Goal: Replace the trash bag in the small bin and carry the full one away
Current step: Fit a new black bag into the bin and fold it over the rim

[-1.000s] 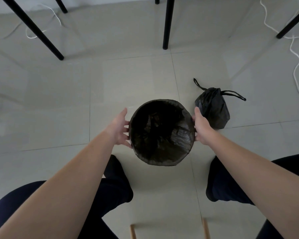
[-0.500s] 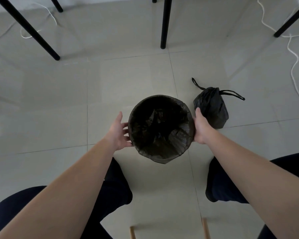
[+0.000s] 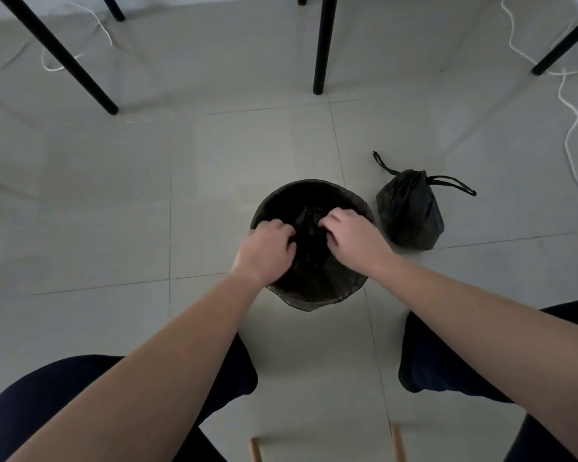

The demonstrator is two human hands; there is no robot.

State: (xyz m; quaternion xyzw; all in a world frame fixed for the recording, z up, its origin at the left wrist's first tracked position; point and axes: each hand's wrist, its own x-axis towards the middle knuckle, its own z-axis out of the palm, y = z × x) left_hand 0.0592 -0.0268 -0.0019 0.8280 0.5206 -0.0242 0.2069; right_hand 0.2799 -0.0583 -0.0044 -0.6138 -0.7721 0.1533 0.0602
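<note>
The small round bin [image 3: 311, 191] stands on the tiled floor in front of me, lined with a black trash bag [image 3: 314, 281] folded over its rim. My left hand [image 3: 267, 250] and my right hand [image 3: 351, 235] both reach down into the bin's mouth, fingers curled into the black liner; the fingertips are hidden in the dark plastic. Just right of the bin sits the full black bag [image 3: 409, 211], tied shut, its drawstring loops sticking out left and right.
Black table legs [image 3: 321, 45] stand on the floor beyond the bin, with another leg [image 3: 64, 58] at far left. A white cable [image 3: 571, 121] runs down the right side. My knees flank the bin; two wooden stool legs [image 3: 396, 441] show at the bottom.
Both hands left the outside of the bin's rim and moved inward over its opening, down into the liner. The bin and the full bag stayed put.
</note>
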